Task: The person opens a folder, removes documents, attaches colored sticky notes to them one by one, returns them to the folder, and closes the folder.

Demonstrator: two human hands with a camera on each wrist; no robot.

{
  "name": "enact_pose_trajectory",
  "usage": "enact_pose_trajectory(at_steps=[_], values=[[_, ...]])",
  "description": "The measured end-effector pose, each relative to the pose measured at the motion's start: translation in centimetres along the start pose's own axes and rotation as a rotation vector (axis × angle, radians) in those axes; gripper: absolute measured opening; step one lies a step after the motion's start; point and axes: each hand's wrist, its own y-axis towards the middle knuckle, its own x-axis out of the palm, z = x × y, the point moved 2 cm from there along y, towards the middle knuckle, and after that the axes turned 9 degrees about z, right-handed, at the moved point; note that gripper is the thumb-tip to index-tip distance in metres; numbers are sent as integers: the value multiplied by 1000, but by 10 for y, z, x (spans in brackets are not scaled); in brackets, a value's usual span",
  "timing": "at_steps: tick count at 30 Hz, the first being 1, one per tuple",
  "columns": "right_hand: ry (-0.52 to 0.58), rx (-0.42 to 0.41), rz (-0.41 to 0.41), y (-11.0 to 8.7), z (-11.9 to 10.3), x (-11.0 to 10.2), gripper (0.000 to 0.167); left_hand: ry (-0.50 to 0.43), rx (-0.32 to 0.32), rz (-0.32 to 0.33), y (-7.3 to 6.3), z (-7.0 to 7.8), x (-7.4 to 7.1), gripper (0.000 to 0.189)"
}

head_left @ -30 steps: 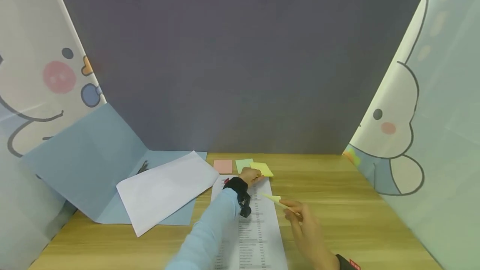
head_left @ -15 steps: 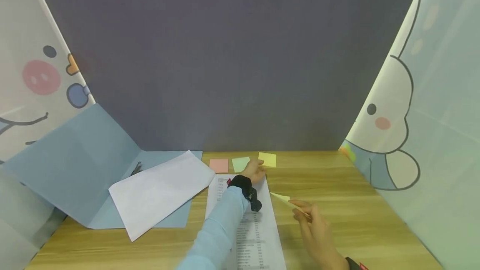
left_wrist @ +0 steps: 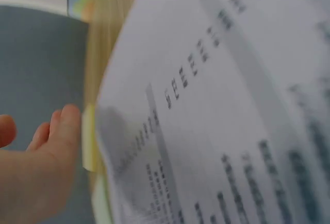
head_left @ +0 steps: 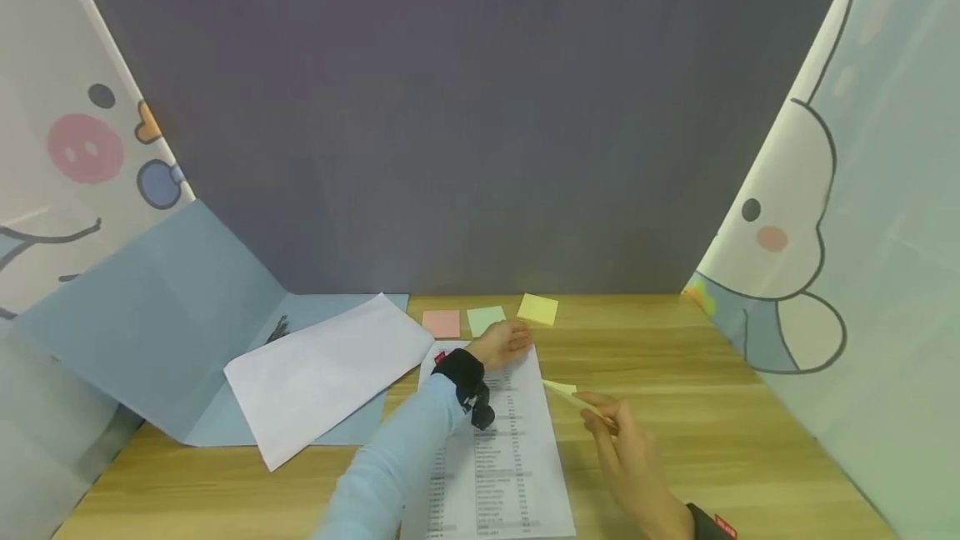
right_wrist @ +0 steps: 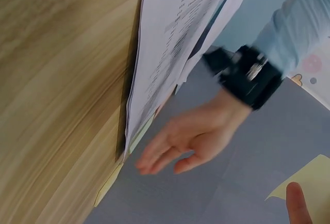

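My left hand (head_left: 501, 343) hovers over the far end of a printed sheet (head_left: 495, 473), its fingers extended and holding nothing. In the right wrist view the same left hand (right_wrist: 193, 136) is seen from the side, apart from the paper. Just beyond its fingertips lies a yellow sticky note (head_left: 537, 308), with a green one (head_left: 483, 319) and a pink one (head_left: 441, 324) to its left. To the right of the sheet, my right hand (head_left: 626, 448) pinches another yellow sticky note (head_left: 561, 388); one of its fingers (right_wrist: 296, 203) shows against that note in the right wrist view.
An open blue folder (head_left: 150, 323) stands at the left, its cover raised. A white sheet (head_left: 326, 382) lies askew on it, next to small dark metal items (head_left: 278, 329). A dark grey panel (head_left: 450, 123) rises behind the wooden table (head_left: 720, 407).
My left hand has drawn back from the far yellow note, which has shifted toward the back panel. My right hand keeps its pinch on the other yellow note. The head view has shifted slightly.
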Motion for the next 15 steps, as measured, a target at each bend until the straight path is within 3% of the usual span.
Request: enact_pose_trajectory(at_steps=[2, 3, 6, 8, 11, 15], values=[[-7, -10, 0, 0, -1, 2, 22, 113, -2, -61, -45, 17, 5, 39], [-6, 1, -5, 0, -1, 2, 23, 189, -23, -58, -70, 27, 10, 38], [6, 13, -6, 0, -1, 4, 26, 297, 0, -139, -115, 36, 8, 35], [-14, -5, 1, 0, 0, 6, 28, 341, 13, -149, -140, 38, 6, 33], [-87, -112, 28, 1, 0, 9, 35, 366, 12, -146, -172, 43, 2, 28], [-162, -233, 57, 4, 3, 14, 36, 406, 24, -130, -201, 53, 2, 33]])
